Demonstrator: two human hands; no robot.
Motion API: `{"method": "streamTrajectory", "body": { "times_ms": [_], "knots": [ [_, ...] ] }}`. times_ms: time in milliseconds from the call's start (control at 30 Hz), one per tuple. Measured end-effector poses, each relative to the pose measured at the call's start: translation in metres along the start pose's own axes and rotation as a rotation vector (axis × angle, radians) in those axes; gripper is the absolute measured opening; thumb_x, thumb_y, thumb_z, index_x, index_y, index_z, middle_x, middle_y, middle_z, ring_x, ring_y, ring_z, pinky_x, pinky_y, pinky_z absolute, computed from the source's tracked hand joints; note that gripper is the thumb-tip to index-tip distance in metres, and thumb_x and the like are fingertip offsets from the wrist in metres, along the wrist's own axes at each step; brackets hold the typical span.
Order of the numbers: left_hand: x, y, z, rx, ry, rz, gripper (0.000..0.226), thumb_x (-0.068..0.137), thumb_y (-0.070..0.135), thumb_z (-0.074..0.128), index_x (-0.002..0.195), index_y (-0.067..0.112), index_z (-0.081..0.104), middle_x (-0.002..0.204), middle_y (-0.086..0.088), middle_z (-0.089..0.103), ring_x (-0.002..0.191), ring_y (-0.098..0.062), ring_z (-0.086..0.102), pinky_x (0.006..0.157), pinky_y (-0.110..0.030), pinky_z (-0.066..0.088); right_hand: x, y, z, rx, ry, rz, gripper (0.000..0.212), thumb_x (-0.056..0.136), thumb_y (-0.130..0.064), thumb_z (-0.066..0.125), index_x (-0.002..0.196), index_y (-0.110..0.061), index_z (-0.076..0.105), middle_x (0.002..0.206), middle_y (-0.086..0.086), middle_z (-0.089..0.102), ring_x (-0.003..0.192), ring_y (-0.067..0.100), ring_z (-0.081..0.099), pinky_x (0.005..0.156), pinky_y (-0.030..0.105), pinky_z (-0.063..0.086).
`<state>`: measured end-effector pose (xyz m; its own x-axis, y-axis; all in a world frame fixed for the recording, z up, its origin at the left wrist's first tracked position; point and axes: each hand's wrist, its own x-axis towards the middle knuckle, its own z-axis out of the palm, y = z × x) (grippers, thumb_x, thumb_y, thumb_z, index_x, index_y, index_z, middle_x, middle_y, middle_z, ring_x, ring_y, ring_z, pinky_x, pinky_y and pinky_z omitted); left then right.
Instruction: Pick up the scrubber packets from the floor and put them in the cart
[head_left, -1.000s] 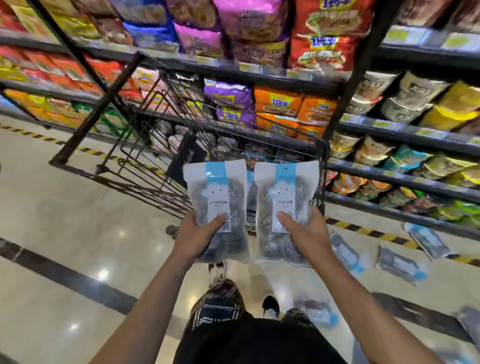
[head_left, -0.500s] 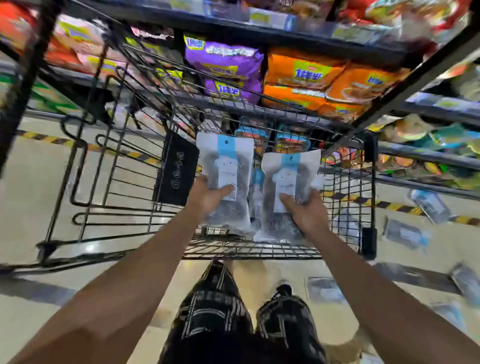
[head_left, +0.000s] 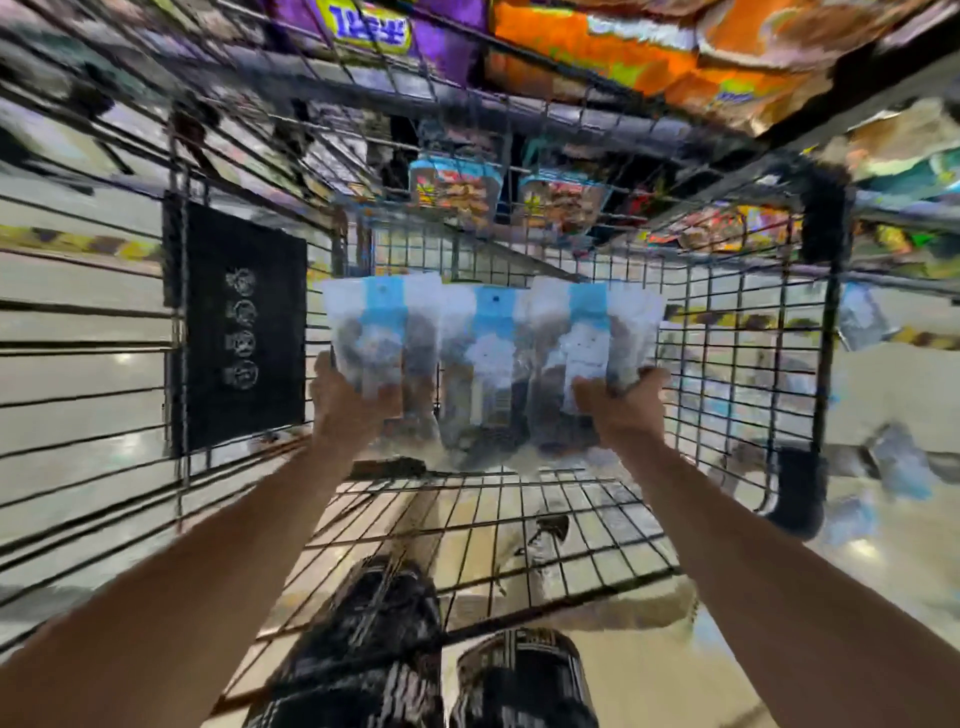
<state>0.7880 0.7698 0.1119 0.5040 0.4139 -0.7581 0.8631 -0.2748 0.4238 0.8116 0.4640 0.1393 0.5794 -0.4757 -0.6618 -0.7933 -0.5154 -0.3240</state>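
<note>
Both my arms reach down into the black wire cart (head_left: 737, 364). My left hand (head_left: 345, 405) grips a clear scrubber packet with a blue header (head_left: 379, 332) by its lower part. My right hand (head_left: 621, 402) grips a second such packet (head_left: 592, 332). Between them a third packet (head_left: 491, 364) lies in the cart; whether the held ones touch it is unclear through the blur. Several more packets lie on the floor to the right, outside the cart, one of them (head_left: 901, 462) beside the cart's corner.
A black sign panel (head_left: 239, 322) hangs on the cart's left wall. Store shelves with purple and orange snack bags (head_left: 613, 47) rise just beyond the cart. My legs in checked trousers (head_left: 384, 639) stand under the cart's near end. Glossy floor with yellow-black tape (head_left: 72, 241) lies left.
My hands moved forward and down, carrying the two packets from above the cart's rim to deep inside its basket, beside a packet lying there. The view dipped closer to the cart.
</note>
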Motion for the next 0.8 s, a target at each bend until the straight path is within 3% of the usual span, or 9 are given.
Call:
{"method": "streamTrajectory", "body": {
  "times_ms": [33, 100, 167, 300, 400, 467, 567, 700, 800],
  "knots": [
    [0.002, -0.001, -0.001, 0.097, -0.015, 0.031, 0.089, 0.063, 0.043, 0.077, 0.138, 0.014, 0.039, 0.119, -0.013, 0.060, 0.100, -0.028, 0.063, 0.075, -0.029, 0.054, -0.002, 0.002, -0.001, -0.027, 0.016, 0.007, 0.062, 0.081, -0.040, 0.078, 0.122, -0.016, 0.037, 0.099, 0.003, 0.062, 0.080, 0.028, 0.062, 0.070, 0.036, 0.048],
    [0.007, -0.008, 0.000, 0.170, -0.107, 0.062, 0.097, 0.064, 0.043, 0.075, 0.150, 0.026, 0.032, 0.124, -0.015, 0.053, 0.111, -0.033, 0.057, 0.091, -0.040, 0.054, -0.004, 0.009, -0.001, -0.065, 0.043, 0.002, 0.063, 0.086, -0.036, 0.074, 0.130, -0.018, 0.033, 0.103, 0.007, 0.063, 0.079, 0.028, 0.058, 0.070, 0.035, 0.043],
    [0.005, -0.005, -0.001, 0.219, -0.169, 0.074, 0.091, 0.066, 0.041, 0.075, 0.147, 0.038, 0.034, 0.119, -0.014, 0.045, 0.110, -0.036, 0.054, 0.089, -0.046, 0.058, -0.007, 0.016, 0.000, -0.089, 0.058, 0.010, 0.064, 0.088, -0.039, 0.071, 0.134, -0.021, 0.031, 0.111, 0.014, 0.066, 0.085, 0.032, 0.062, 0.070, 0.036, 0.043],
    [0.005, -0.001, -0.008, 0.365, -0.235, 0.043, 0.096, 0.060, 0.066, 0.070, 0.144, 0.057, 0.025, 0.122, -0.013, 0.042, 0.111, -0.042, 0.056, 0.086, -0.056, 0.059, -0.014, 0.015, 0.004, -0.229, 0.060, 0.020, 0.064, 0.088, -0.048, 0.064, 0.137, -0.028, 0.027, 0.124, 0.024, 0.052, 0.101, 0.043, 0.060, 0.073, 0.042, 0.044],
    [-0.002, 0.008, -0.016, 0.557, -0.258, 0.053, 0.089, 0.081, 0.062, 0.068, 0.153, 0.050, 0.017, 0.137, -0.019, 0.041, 0.123, -0.045, 0.050, 0.101, -0.057, 0.049, -0.020, 0.008, 0.005, -0.284, 0.083, -0.007, 0.062, 0.091, -0.045, 0.061, 0.140, -0.028, 0.028, 0.130, 0.023, 0.041, 0.102, 0.048, 0.058, 0.078, 0.049, 0.050],
    [-0.012, 0.014, -0.021, 0.632, -0.250, 0.067, 0.075, 0.090, 0.059, 0.061, 0.154, 0.044, 0.024, 0.143, -0.020, 0.038, 0.129, -0.044, 0.045, 0.106, -0.056, 0.045, -0.026, 0.001, 0.001, -0.351, 0.077, 0.003, 0.052, 0.094, -0.040, 0.057, 0.139, -0.034, 0.032, 0.131, 0.019, 0.038, 0.110, 0.049, 0.054, 0.085, 0.056, 0.053],
    [-0.033, 0.021, -0.032, 0.673, -0.252, 0.113, 0.064, 0.096, 0.054, 0.055, 0.153, 0.033, 0.034, 0.148, -0.019, 0.037, 0.134, -0.043, 0.043, 0.108, -0.055, 0.043, -0.041, -0.006, -0.009, -0.502, -0.010, -0.007, 0.041, 0.096, -0.037, 0.048, 0.136, -0.035, 0.039, 0.132, 0.014, 0.039, 0.119, 0.045, 0.048, 0.092, 0.055, 0.052],
    [-0.077, 0.047, -0.050, 0.790, -0.189, 0.294, 0.067, 0.095, 0.062, 0.047, 0.149, 0.022, 0.042, 0.150, -0.018, 0.046, 0.130, -0.040, 0.052, 0.105, -0.055, 0.046, -0.063, -0.009, -0.033, -0.645, -0.090, -0.142, 0.049, 0.091, -0.051, 0.031, 0.121, -0.019, 0.054, 0.104, 0.010, 0.060, 0.095, 0.029, 0.057, 0.084, 0.044, 0.054],
    [-0.116, 0.072, -0.062, 0.930, -0.104, 0.388, 0.064, 0.100, 0.058, 0.036, 0.154, 0.025, 0.038, 0.158, -0.016, 0.037, 0.140, -0.041, 0.040, 0.113, -0.055, 0.034, -0.111, -0.028, -0.068, -0.631, -0.021, -0.257, 0.035, 0.094, -0.045, 0.046, 0.112, -0.017, 0.057, 0.100, 0.012, 0.063, 0.089, 0.029, 0.061, 0.078, 0.039, 0.055]
  ]
}}
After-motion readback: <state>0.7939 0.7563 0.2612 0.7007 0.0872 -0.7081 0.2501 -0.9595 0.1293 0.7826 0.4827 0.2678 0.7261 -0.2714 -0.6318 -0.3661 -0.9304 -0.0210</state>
